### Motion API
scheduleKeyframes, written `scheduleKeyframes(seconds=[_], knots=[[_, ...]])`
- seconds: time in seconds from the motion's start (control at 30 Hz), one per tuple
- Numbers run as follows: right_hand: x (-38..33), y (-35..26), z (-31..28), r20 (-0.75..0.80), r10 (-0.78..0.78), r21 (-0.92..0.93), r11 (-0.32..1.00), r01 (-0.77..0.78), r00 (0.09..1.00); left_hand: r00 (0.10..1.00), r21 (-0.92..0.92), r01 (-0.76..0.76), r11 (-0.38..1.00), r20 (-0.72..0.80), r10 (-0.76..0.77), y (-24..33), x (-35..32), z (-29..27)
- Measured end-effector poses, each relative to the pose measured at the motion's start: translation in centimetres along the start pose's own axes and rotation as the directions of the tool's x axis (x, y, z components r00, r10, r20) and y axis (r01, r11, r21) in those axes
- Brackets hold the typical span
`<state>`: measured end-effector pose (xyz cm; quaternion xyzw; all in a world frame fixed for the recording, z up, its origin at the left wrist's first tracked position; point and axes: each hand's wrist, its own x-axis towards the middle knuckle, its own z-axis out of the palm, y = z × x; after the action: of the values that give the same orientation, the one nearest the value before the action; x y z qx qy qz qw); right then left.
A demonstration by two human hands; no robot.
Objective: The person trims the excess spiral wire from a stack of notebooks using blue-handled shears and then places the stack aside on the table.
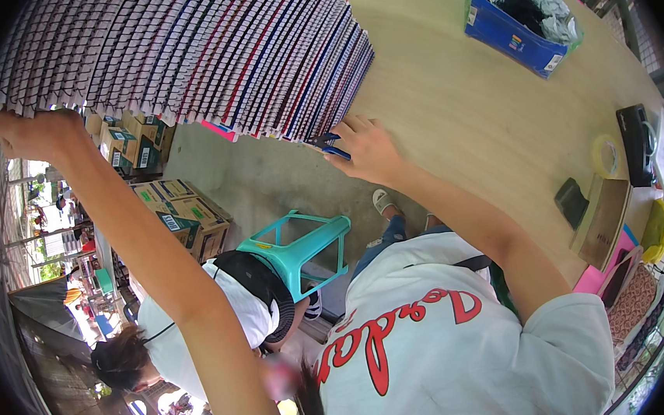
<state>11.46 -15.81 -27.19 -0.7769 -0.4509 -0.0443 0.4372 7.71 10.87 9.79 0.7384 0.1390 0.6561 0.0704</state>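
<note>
A long stack of spiral-bound notebooks (203, 54), their coiled spines packed side by side, fills the upper left. My left hand (39, 137) is stretched out to the far left, its fingers curled at the stack's lower edge; the fingertips are partly hidden. At the stack's right end, my right hand (373, 150) grips a pair of small pliers or cutters with blue handles (335, 152). Their dark jaws touch or nearly touch the lowest corner of the last spines.
A pale wooden table (433, 98) carries a blue box (522, 40) of crumpled material, a tape roll (605, 156), a black case (636, 144) and an open carton (602, 221). Below are a turquoise stool (296, 249), cardboard boxes (184, 215) and another person (208, 315) close on the left.
</note>
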Motion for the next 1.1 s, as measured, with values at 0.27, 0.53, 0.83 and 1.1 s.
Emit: scheduleKeyframes(seconds=[0.27, 0.53, 0.83, 1.1], knots=[[3.2, 1.1, -0.6, 0.751, 0.359, 0.418, 0.392, -0.820, 0.555, 0.978, -0.346, 0.188, 0.919, -0.019, -0.207, 2.4, -0.3, 0.4], [0.0, 0.1, -0.4, 0.055, 0.104, 0.124, 0.986, -0.111, 0.993, 0.947, -0.562, 0.260, 0.786, -0.010, -0.320, 2.2, -0.1, 1.0], [-0.9, 0.1, 0.9, -0.010, 0.023, 0.056, 0.998, -0.022, 1.000, 0.992, -0.227, -0.115, 0.967, 0.027, 0.124, -4.7, 2.0, -0.7], [-0.6, 0.7, 1.4, -0.043, -0.021, -0.072, 0.997, 0.018, 0.999, 0.996, -0.081, 0.044, 0.996, -0.080, -0.050, 1.1, -0.6, 0.5]])
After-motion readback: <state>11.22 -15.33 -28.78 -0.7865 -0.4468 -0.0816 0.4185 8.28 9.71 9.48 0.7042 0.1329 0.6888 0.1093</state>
